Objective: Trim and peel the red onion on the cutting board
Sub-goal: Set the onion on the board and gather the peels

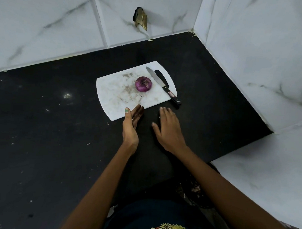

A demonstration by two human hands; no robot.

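A whole red onion (143,84) in its purple skin sits near the middle of a stained white cutting board (113,98) on the black counter. A black-handled knife (162,84) lies on the board's right side, blade pointing away from me, handle end hanging over the near right corner. My left hand (131,124) is edge-on with straight fingers, its fingertips at the board's near edge. My right hand (168,129) is flat, palm down, over the counter just short of the board. Both hands hold nothing.
The black counter (42,127) stretches wide to the left and toward me. White marble-look tiled walls close off the back and right. A broken hole (140,18) is in the back wall tile. The counter's right edge drops off at a white ledge (265,171).
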